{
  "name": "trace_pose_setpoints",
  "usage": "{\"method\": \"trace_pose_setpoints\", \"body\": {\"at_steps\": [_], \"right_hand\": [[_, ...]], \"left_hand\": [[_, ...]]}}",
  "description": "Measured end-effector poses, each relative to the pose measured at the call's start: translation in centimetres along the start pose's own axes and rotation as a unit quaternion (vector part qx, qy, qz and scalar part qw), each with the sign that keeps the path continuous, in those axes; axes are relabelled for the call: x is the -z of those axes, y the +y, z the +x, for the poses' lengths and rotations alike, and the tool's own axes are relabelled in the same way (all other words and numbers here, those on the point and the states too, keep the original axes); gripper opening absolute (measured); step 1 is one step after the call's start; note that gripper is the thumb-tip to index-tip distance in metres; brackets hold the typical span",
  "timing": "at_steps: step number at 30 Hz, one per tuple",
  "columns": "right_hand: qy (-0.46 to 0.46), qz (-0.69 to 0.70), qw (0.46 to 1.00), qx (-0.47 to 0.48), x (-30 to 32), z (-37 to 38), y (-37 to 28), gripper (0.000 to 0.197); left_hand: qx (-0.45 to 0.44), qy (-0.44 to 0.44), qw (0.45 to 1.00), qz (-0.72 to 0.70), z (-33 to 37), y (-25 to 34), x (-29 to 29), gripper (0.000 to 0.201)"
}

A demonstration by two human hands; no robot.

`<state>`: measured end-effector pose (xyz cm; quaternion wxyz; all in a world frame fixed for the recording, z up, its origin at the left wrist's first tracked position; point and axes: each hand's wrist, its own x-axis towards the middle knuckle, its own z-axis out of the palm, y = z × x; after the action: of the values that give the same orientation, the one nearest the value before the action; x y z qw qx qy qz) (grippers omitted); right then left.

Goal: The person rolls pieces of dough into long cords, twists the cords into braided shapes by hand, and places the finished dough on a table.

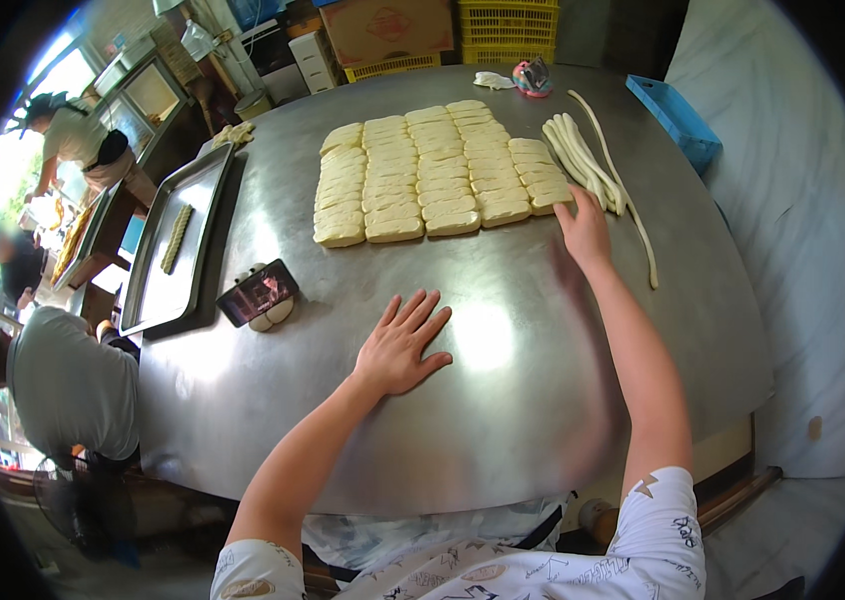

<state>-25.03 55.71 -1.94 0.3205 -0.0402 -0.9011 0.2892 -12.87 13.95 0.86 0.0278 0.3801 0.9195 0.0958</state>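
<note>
My left hand (401, 345) lies flat on the steel table (383, 450), fingers stretched and holding nothing. My right hand (585, 230) reaches to the near right corner of a slab of pale dough pieces (423, 170). Its thumb and fingers close around the end of the nearest dough piece (551, 197) in the short right-hand column; the fingertips are partly hidden. The dough pieces sit side by side in several columns. Just right of that hand lies a bundle of long dough ropes (578, 155), with one longer dough rope (633, 205) apart from it.
A phone (259, 292) leans on a rounded stand. Left of it, a metal tray (158, 275) holds one twisted dough strip (177, 240). A blue bin (678, 120) is at the far right edge; yellow crates (508, 35) and a cardboard box (388, 30) stand behind. Other people are at the left.
</note>
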Motion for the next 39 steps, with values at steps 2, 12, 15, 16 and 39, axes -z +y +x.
{"method": "trace_pose_setpoints", "body": {"at_steps": [2,12,15,16,39], "right_hand": [[-0.004,-0.045,0.998,-0.044,-1.8,3.5,1.4,0.052],[-0.165,-0.076,0.947,-0.265,-5.0,12.1,3.5,0.060],[-0.102,-0.063,0.985,-0.126,-2.9,8.4,-4.0,0.060],[-0.054,-0.080,0.994,-0.058,-2.3,6.8,-5.0,0.061],[-0.016,0.191,0.980,0.059,8.2,-17.8,-24.4,0.030]], "left_hand": [[-0.001,-0.006,1.000,0.000,0.3,0.0,0.2,0.082],[-0.020,0.025,0.999,0.003,0.9,0.1,0.2,0.078],[0.011,-0.001,1.000,-0.009,-0.3,-0.2,0.4,0.079],[0.012,-0.004,1.000,-0.010,-0.4,-0.1,0.5,0.078],[0.130,0.229,0.394,-0.880,-0.5,10.5,-2.3,0.062]]}}
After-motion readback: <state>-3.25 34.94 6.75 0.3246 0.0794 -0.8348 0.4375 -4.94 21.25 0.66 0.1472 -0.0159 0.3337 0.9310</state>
